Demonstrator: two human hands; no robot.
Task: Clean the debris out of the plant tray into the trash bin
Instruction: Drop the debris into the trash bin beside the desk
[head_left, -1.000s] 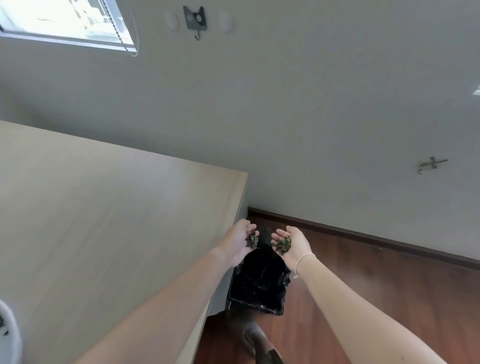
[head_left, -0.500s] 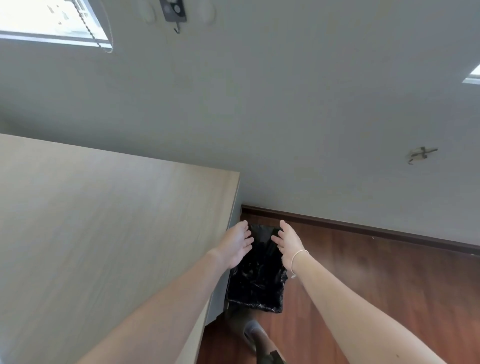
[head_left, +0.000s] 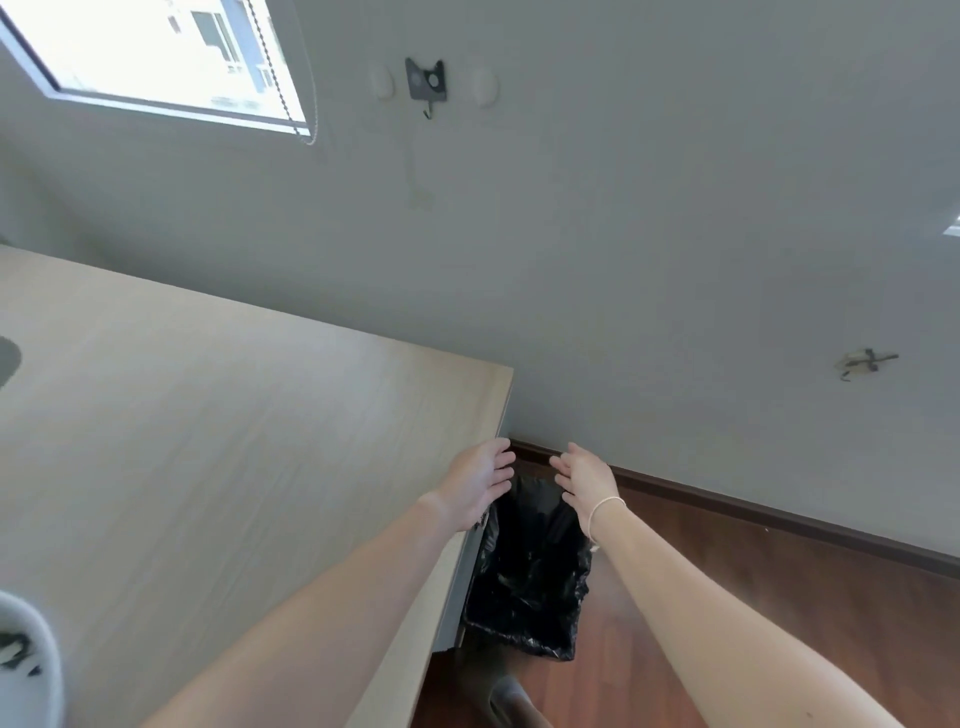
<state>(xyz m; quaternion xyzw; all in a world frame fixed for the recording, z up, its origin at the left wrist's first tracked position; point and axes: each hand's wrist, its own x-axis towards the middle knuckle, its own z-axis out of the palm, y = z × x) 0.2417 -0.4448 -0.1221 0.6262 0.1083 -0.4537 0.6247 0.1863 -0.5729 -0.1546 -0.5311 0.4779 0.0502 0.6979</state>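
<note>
Hovering above the trash bin (head_left: 530, 566), two hands are seen with fingers spread and nothing held: the left hand (head_left: 475, 486) and the right hand (head_left: 584, 480), palms turned toward each other with a gap between them. A second ago green debris was cupped in both palms; now none is seen in either hand, and the fingers have been opened out straight. The camera view has also been tilted upward, so more of the window (head_left: 156, 57) is shown than before.

One bin is counted, lined with a black bag and standing on the wooden floor (head_left: 779, 597) just beside the far right corner of the tabletop (head_left: 234, 441), against the grey wall (head_left: 623, 234). Whether debris lies inside the bag cannot be told from the dark folds. One pale bracelet (head_left: 608, 503) is worn on the right wrist. One white tray (head_left: 28, 660) is cut off at the near left edge of the tabletop, with a few dark bits seen inside it. One black hook (head_left: 426, 80) is fixed to the wall.
</note>
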